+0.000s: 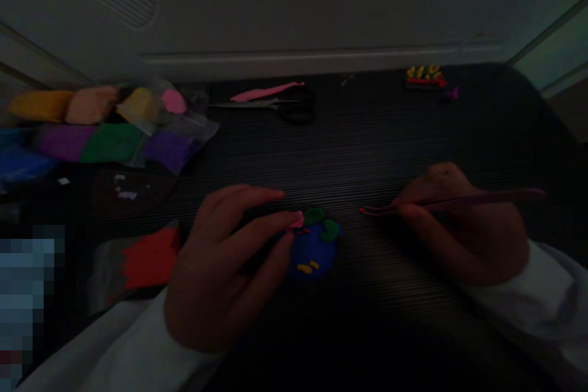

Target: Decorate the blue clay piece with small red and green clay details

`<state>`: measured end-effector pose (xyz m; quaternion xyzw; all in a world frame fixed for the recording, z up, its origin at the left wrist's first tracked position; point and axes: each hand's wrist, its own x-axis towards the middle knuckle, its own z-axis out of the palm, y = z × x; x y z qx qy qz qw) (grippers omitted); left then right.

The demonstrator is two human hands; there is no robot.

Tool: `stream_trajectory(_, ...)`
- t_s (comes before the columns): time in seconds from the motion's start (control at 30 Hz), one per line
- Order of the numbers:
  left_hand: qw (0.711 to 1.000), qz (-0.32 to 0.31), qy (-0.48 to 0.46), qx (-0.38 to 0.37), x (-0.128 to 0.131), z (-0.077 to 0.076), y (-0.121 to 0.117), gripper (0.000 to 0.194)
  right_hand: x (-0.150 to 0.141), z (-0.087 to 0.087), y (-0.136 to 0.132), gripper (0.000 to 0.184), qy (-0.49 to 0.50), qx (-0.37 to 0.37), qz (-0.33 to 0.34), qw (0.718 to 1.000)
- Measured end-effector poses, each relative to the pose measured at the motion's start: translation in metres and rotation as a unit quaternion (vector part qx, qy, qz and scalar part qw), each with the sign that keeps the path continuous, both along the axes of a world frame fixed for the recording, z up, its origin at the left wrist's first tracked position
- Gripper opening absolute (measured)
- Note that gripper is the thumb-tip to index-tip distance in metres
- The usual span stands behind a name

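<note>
In the middle of the dark table lies a round blue clay disc (316, 251). Green clay pieces (313, 216) sit along its far edge, small yellow bits (304, 269) on its near part and thin red bits close to my fingers. My left hand (229, 263) reaches over the disc's left side, thumb and a finger closed on a small pink clay piece (298, 218) at its rim. To the right, my right hand (459, 223) grips pinkish tweezers (441, 203) in a pen-like hold. A tiny red bit shows at their tip, which points at the disc from a short distance.
Bags of coloured clay (113, 142) crowd the back left, with a red clay bag (151, 257) nearer. Black-handled scissors (294, 111) and a pink tool (266, 92) lie at the back. A small red, green and yellow clay model (423, 76) stands back right, beside a purple bit (452, 93).
</note>
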<state>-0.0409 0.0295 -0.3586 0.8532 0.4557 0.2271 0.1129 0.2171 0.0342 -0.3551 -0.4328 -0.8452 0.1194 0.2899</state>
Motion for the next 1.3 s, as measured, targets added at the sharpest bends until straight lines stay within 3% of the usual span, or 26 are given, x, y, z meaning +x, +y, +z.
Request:
stream_trajectory(0.17,0.998,0.046,-0.01,-0.04,-0.0017,0.003,0.0005,0.023,-0.0019,-0.0018,0.0001,0.007,0.004,0.009,-0.005,1.0)
stream_trajectory(0.37,0.997,0.051,-0.019,-0.054,-0.0048,-0.004,0.0038,0.023,-0.0045,-0.0061,0.0008,0.007,0.01,0.008,0.005,1.0)
stream_trajectory(0.97,0.995,0.057,-0.041,-0.069,-0.0049,-0.0014,0.0018,0.02,-0.0045,-0.007,-0.0011,0.008,0.015,-0.014,0.016,1.0)
stream_trajectory(1.3,0.993,0.06,-0.047,-0.09,-0.0047,0.0009,0.0036,0.019,-0.0052,-0.006,-0.0006,0.007,0.005,0.009,0.022,1.0)
